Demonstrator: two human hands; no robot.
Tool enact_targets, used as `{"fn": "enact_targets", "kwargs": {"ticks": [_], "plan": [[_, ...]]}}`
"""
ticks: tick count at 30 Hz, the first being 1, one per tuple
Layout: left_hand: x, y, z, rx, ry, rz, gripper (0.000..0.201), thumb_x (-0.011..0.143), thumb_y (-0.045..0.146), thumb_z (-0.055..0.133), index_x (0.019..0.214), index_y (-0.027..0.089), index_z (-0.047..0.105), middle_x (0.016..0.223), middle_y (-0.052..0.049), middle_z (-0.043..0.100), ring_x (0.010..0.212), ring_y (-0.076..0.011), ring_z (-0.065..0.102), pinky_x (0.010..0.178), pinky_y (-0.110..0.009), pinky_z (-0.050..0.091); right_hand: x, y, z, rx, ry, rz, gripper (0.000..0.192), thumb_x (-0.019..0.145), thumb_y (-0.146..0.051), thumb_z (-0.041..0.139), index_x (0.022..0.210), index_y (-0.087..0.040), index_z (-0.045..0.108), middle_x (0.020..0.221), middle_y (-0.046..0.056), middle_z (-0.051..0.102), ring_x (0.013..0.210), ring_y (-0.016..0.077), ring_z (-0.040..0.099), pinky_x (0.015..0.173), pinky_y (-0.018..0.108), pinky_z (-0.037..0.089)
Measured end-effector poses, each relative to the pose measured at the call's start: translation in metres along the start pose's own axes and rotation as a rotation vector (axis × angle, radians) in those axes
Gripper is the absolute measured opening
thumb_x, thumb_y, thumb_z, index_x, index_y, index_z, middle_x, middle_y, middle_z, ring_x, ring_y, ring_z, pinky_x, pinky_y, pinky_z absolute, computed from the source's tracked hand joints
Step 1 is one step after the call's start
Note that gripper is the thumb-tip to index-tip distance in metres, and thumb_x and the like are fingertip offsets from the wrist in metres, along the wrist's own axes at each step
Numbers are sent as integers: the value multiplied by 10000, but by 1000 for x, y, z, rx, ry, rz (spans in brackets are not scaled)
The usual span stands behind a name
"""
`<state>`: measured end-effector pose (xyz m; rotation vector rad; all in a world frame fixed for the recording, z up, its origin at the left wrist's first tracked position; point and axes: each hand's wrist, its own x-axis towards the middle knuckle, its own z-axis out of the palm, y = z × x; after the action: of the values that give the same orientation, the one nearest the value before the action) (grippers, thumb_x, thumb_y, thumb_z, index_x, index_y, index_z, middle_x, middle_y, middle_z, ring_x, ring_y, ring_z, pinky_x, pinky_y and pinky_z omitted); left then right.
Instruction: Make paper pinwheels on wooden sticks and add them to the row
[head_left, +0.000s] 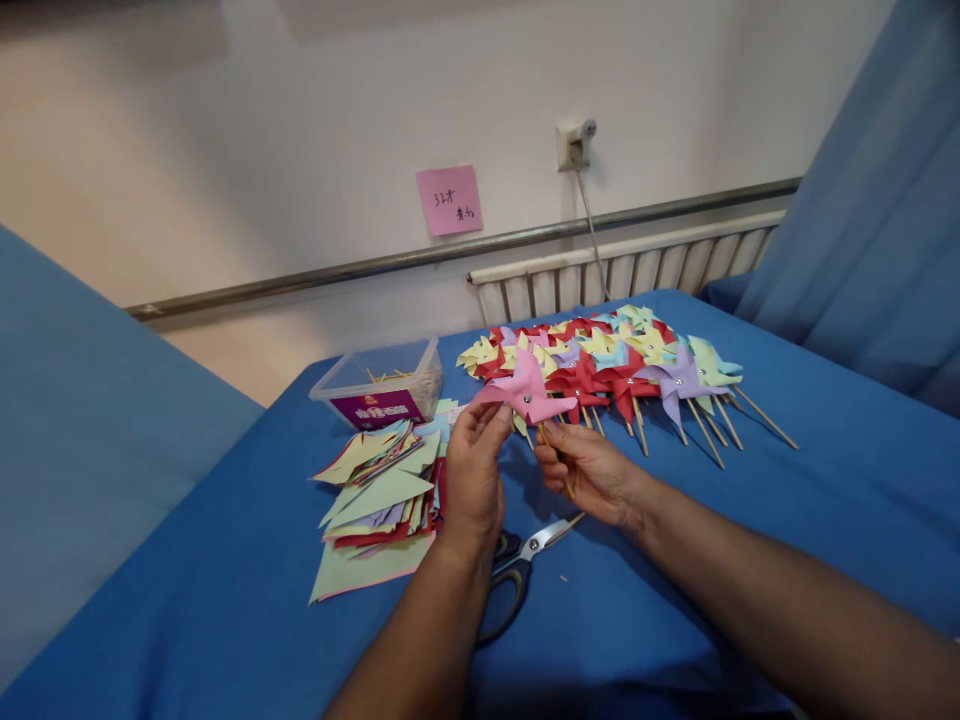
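Note:
A pink paper pinwheel (529,392) with a round metal-coloured fastener at its centre is held up between my two hands. My right hand (589,468) is closed around its thin wooden stick. At the left, my left hand (477,470) has its thumb and fingers pinched at the lower left edge of the pink paper. Beneath the hands lies a pair of scissors (534,545) with dark handles, its blades pointing up and to the right. Just behind the pink pinwheel rest many finished pinwheels (576,380) in red, yellow, purple and green.
Stacked coloured paper pieces (379,500) lie to the left. Behind them stands a clear plastic box (409,385) containing thin sticks. A blue cloth (750,560) covers the table. Along the wall run a metal rail (360,268), a radiator (637,265) and a cord from a socket (573,148).

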<state>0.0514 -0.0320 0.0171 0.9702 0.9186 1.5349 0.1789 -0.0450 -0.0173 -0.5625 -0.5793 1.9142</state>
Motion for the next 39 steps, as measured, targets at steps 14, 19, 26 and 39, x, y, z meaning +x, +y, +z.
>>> {"fn": "enact_targets", "kwargs": {"ticks": [14, 19, 26, 39], "plan": [[2, -2, -1, 82, 32, 17, 226, 626, 291, 821, 767, 161, 701, 726, -15, 677, 707, -133, 610, 713, -258, 465, 2, 6, 1, -138, 57, -57, 386, 671, -444, 837, 769, -172, 581, 623, -46, 600, 453, 42, 461, 427, 171, 330], [2, -2, -2, 88, 9, -6, 280, 630, 332, 823, 817, 155, 714, 704, -9, 676, 650, -121, 591, 667, -246, 448, 1, 6, 3, -181, 66, -90, 390, 662, -452, 835, 763, -177, 578, 613, -49, 603, 442, 45, 465, 423, 178, 333], [0, -1, -1, 22, -10, -55, 276, 610, 304, 835, 800, 147, 710, 708, -15, 680, 611, -113, 583, 630, -243, 458, 3, 11, 1, -201, 51, -128, 382, 672, -461, 827, 769, -182, 586, 621, -40, 630, 462, 60, 511, 445, 183, 369], [0, 2, 0, -103, -2, -235, 239, 550, 184, 834, 746, 110, 717, 689, -42, 708, 602, -123, 618, 618, -237, 468, 8, 14, 1, -422, 90, -495, 403, 590, -381, 881, 849, -219, 618, 750, -29, 674, 654, 121, 608, 624, 257, 487]]}}
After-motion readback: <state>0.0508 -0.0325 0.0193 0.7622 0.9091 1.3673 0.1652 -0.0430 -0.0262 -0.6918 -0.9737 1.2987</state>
